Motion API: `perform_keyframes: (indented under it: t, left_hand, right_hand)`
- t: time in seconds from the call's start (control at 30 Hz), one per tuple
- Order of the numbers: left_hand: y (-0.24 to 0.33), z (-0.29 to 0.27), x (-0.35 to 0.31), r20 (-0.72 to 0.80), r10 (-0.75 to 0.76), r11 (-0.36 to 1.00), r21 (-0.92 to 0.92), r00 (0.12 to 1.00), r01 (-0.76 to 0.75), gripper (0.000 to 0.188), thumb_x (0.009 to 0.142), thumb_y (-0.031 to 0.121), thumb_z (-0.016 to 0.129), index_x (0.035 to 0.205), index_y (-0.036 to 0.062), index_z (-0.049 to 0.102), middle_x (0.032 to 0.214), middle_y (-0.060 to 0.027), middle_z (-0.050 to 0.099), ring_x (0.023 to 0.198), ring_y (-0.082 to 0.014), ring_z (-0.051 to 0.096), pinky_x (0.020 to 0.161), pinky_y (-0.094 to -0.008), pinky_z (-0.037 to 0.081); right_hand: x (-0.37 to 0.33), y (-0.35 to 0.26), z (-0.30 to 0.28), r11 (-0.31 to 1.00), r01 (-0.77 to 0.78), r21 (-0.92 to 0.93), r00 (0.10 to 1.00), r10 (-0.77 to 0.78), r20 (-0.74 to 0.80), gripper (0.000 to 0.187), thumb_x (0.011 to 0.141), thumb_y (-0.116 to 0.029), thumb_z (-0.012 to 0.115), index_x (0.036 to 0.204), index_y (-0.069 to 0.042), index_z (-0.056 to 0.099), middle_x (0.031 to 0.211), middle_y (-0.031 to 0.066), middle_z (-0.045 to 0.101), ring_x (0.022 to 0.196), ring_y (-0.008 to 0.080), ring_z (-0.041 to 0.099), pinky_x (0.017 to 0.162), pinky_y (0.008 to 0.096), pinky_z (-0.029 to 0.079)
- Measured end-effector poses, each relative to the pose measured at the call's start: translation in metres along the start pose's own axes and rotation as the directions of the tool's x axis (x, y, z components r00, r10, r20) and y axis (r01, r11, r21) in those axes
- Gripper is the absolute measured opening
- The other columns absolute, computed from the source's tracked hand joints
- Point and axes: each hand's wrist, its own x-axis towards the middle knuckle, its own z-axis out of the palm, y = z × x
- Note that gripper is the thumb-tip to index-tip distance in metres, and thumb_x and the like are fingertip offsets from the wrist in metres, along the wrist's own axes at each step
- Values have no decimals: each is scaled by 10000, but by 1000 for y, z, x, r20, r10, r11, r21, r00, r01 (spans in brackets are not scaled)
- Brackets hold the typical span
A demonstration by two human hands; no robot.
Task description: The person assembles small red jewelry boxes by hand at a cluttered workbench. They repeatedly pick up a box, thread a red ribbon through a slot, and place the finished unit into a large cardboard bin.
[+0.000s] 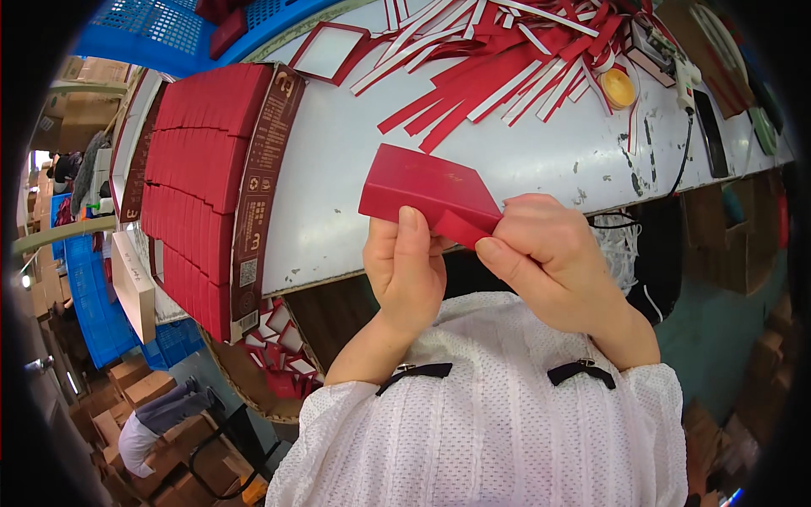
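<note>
Above the table's near edge, a small red box (427, 179) is held tilted between my two hands. My left hand (411, 270) grips its near left side, with the thumb pressed on the front face. A red strip (463, 228) lies along the near side of the box, towards its right end. My right hand (549, 258) is closed at that end, thumb and fingers pinching the strip against the box corner. The fingertips of the right hand are partly hidden.
On the left stands a brown carton (262, 194) packed with rows of red boxes (190, 169). Loose red and white strips (498, 72) are heaped at the back, beside a yellow round tub (617, 88). A phone (710, 133) lies at right. Below left, a bin holds red pieces (283, 346).
</note>
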Motion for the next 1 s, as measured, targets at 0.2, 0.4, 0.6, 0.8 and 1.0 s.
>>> perform_keyframes:
  t: [0.2,0.4,0.6,0.8,1.0]
  left_hand:
    - [3,0,-6,8,-15,1000,16,1000,15,266,895,159,304,1082,4,410,999,-128,532,862,-198,556,737,-321,468]
    - [1,-4,-11,60,81,985,150,995,-89,203,860,80,381,1038,5,444,978,-117,539,843,-177,553,716,-297,471]
    - [-1,3,-8,-123,27,992,130,992,-11,151,837,37,414,973,6,470,922,-108,547,800,-156,553,700,-278,467]
    - [-4,6,-7,-140,27,996,83,990,-16,143,839,44,414,967,3,465,920,-101,542,803,-153,545,696,-279,466]
    - [-6,9,-8,-117,55,998,28,992,-52,168,850,72,416,997,-1,448,942,-111,535,849,-162,536,743,-305,452]
  right_hand:
    - [-4,-2,0,1000,-14,7,1000,14,11,254,736,-111,537,520,-19,440,493,102,431,486,276,435,514,350,350]
    - [-6,-5,1,998,7,54,1000,-7,-1,242,730,-86,523,517,-16,434,493,109,437,483,288,437,508,359,345]
    - [-10,-3,1,996,-21,83,998,16,63,206,750,-109,495,574,-11,451,527,123,454,504,307,445,518,373,351]
    - [-13,0,-4,965,-201,166,975,180,132,176,767,-92,460,616,-6,488,547,75,475,519,197,455,523,281,360]
    - [-11,5,-13,866,-417,275,897,344,276,132,767,-99,492,700,-2,550,525,17,476,469,74,429,446,223,349]
